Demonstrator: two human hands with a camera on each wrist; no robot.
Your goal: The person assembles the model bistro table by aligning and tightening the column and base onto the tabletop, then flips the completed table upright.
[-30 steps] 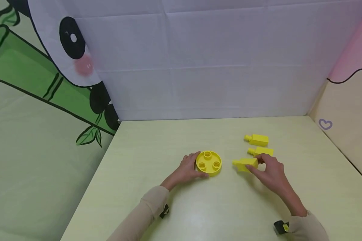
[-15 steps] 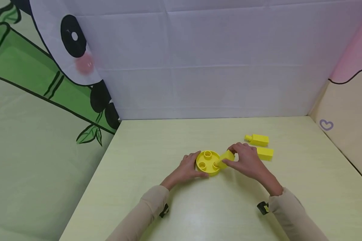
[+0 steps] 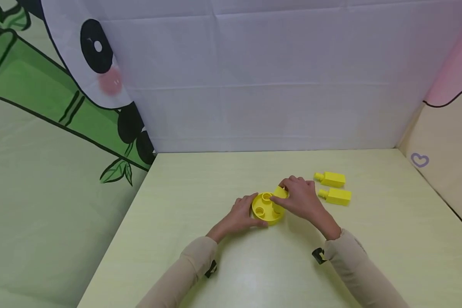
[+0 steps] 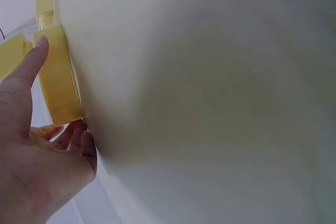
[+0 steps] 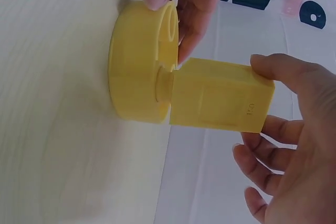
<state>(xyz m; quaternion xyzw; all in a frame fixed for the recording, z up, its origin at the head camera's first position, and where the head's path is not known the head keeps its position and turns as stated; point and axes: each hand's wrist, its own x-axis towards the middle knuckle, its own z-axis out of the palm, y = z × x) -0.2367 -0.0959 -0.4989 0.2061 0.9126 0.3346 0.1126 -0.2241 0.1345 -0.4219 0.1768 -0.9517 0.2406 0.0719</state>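
A round yellow base (image 3: 267, 206) with raised ring sockets lies flat on the table. My left hand (image 3: 241, 216) grips its left side, thumb at the near edge and fingers at the far edge. Between thumb and fingertips, my right hand (image 3: 303, 200) pinches a yellow block (image 3: 280, 193) with a narrow neck. The right wrist view shows the block (image 5: 220, 95) standing upright, neck down at a socket on the right of the base (image 5: 137, 66). Two sockets are visible without blocks. The right hand partly hides the block from the head camera.
Two more yellow necked blocks lie on the table right of the hands, the farther block (image 3: 332, 179) behind the nearer block (image 3: 338, 196). A pale cloth wall (image 3: 254, 111) rises at the back edge of the light table (image 3: 246, 273).
My right hand has carried the block leftward from beside the other blocks to the base and turned it from lying to upright. The left hand has kept its grip on the base.
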